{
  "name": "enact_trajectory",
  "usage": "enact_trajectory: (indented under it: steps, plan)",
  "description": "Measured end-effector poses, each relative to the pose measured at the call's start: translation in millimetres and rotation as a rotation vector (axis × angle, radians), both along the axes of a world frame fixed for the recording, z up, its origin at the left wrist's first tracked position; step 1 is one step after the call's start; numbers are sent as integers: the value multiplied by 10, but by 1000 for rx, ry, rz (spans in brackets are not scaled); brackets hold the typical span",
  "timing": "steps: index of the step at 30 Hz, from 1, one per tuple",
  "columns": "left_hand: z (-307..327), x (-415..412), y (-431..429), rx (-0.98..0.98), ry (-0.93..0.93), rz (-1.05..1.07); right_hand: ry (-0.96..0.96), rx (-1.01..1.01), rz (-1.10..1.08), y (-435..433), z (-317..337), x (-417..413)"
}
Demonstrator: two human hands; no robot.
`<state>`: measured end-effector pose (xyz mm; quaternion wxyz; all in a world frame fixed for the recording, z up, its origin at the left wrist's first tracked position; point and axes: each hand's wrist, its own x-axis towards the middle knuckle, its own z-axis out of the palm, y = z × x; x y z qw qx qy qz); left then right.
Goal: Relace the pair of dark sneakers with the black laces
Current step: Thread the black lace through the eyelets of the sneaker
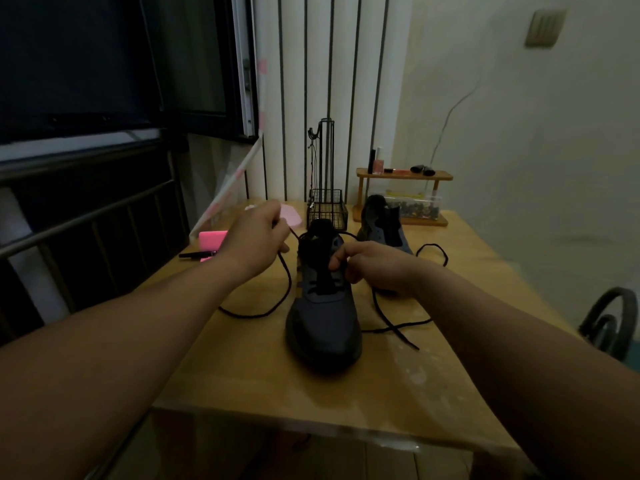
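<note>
A dark sneaker stands in the middle of the wooden table, toe toward me, with a black lace partly threaded through its lower eyelets. My left hand pinches one lace end, raised up and to the left of the shoe's collar. My right hand grips the shoe's right side near the eyelets, fingers curled on the upper. The lace's other end trails across the table on the right. The second dark sneaker stands behind, to the right.
A black wire basket with a tall stand sits just behind the shoe. A small wooden shelf with bottles stands at the back right. Pink items and a black pen lie at the left. A window and railing are on the left.
</note>
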<state>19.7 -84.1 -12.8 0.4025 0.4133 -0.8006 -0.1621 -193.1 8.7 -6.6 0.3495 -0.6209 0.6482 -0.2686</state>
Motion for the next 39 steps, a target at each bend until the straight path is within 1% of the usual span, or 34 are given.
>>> enact_trajectory:
  steps: [2, 4, 6, 8, 11, 13, 16, 19, 21, 23, 26, 28, 32, 34, 37, 38, 39]
  plan:
    - [2, 34, -43, -46, 5, 56, 2, 10, 2, 2, -11, -28]
    - [3, 27, -40, -58, -50, 41, -2, 1, 4, 11, -21, -32]
    - [43, -21, 23, -42, -78, -34, 4, -56, -3, 17, -24, -6]
    - [127, -94, 101, -45, -105, -126, -1, -171, -4, -27, -27, 18]
    - [271, -186, 205, -6, -160, -245, -109, -286, 32, -86, 91, 107]
    - [356, -206, 247, 32, -147, -276, -119, -337, 27, -98, 206, 145]
    - [462, -159, 304, 88, -86, -309, -22, -427, -27, -99, 333, 138]
    - [528, -115, 355, 154, -72, -363, 6, -411, 45, -74, 422, 138]
    - [577, -109, 381, 203, -23, -388, 39, -380, 76, -32, 470, 155]
    - [632, -64, 388, 251, 33, -377, -20, -365, 47, 25, 511, 158]
    - [666, 73, 364, 317, 77, -326, -204, -348, -30, 110, 567, 107]
    - [660, 160, 346, 334, 111, -302, -290, -349, -67, 163, 630, 70]
    - [664, 247, 338, 353, 174, -272, -421, -391, -73, 235, 803, 65]
    - [665, 298, 314, 371, 206, -250, -396, -398, -74, 245, 866, 78]
    - [616, 379, 246, 353, 231, -161, -226, -329, -54, 245, 837, 113]
    - [580, 397, 226, 315, 202, -112, -170, -297, -36, 249, 796, 135]
    - [535, 409, 211, 248, 132, -55, -131, -268, -15, 253, 746, 162]
